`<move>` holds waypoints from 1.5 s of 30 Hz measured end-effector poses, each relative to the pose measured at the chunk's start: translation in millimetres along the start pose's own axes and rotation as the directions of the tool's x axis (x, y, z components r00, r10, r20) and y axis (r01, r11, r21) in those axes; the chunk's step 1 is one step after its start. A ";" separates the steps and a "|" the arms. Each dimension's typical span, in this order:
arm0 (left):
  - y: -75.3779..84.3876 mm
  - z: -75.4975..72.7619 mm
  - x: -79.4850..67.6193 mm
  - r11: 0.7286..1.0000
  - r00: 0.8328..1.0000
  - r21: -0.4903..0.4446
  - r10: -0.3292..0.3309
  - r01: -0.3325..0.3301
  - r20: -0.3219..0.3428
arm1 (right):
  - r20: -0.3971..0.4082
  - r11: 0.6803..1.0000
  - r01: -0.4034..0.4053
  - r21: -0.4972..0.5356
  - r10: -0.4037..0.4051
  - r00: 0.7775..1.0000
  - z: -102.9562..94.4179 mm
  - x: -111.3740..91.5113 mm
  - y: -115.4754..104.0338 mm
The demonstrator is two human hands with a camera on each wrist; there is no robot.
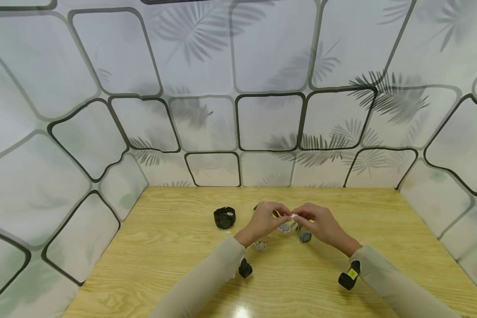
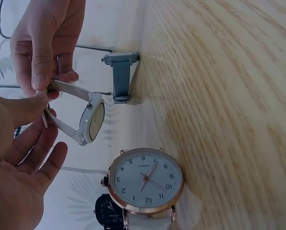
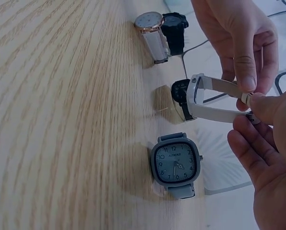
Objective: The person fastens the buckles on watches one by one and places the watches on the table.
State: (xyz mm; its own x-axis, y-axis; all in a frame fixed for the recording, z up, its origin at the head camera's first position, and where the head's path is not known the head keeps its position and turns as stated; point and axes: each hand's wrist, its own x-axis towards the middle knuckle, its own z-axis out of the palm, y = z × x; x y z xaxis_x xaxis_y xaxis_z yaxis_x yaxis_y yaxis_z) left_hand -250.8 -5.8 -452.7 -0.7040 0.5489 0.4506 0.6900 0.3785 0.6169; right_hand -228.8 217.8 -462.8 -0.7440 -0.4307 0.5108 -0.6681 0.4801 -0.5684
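Note:
Both hands hold a white watch (image 2: pixel 92 120) in the air, its strap bent into a loop. My left hand (image 1: pixel 264 219) pinches one strap end between thumb and fingers. Against it, my right hand (image 1: pixel 319 223) pinches the other end; the fingertips meet at the strap tips (image 1: pixel 293 215). Part of the buckle area is hidden by the thumbs. Below the hands, a blue-grey square watch (image 3: pixel 175 163) stands on the table, nearer the right hand. Close to the left wrist stands a rose-gold-rimmed watch (image 2: pixel 145 179) with a white strap.
A chunky black watch (image 1: pixel 224 217) sits left of the hands on the wooden table (image 1: pixel 175 265). Another black watch (image 3: pixel 180 93) stands behind the white one. Patterned panels (image 1: pixel 270 123) enclose the table at the back and sides.

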 end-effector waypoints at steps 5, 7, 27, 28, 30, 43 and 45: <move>-0.4 -2.4 -2.1 1.000 1.000 -0.006 -0.005 0.005 0.003 | 0.015 1.000 0.012 -0.003 -0.012 1.000 -1.7 2.7 0.8; -0.4 -4.9 -4.0 1.000 1.000 0.004 -0.002 0.002 0.013 | 0.032 1.000 0.007 -0.009 -0.007 0.999 -4.7 5.7 0.7; -6.6 -20.1 -21.9 0.933 0.975 0.308 0.135 -0.185 0.177 | 0.245 0.993 -0.117 0.014 0.110 0.963 -25.8 35.7 5.6; -6.4 -20.2 -21.6 0.931 0.975 0.312 0.142 -0.189 0.168 | 0.256 0.992 -0.126 0.017 0.118 0.959 -25.1 36.5 5.5; -7.3 -19.9 -20.9 0.930 0.977 0.311 0.153 -0.194 0.151 | 0.275 0.989 -0.144 0.026 0.132 0.952 -24.0 37.6 5.0; -5.9 -18.9 -18.4 0.916 0.973 0.349 0.142 -0.200 0.184 | 0.329 0.980 -0.189 0.068 0.157 0.931 -24.0 38.2 8.1; -6.1 -18.7 -17.6 0.922 0.973 0.333 0.144 -0.198 0.180 | 0.334 0.978 -0.195 0.073 0.160 0.929 -24.6 38.6 8.2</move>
State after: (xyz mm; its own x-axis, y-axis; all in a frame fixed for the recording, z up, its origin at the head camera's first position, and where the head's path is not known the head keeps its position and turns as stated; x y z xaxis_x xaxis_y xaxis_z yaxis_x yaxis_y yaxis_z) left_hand -245.7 -31.7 -452.3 -0.5551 0.7231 0.4111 0.8317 0.4879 0.2648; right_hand -263.1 223.9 -431.9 -0.7983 -0.5784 0.1678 -0.5085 0.4979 -0.7025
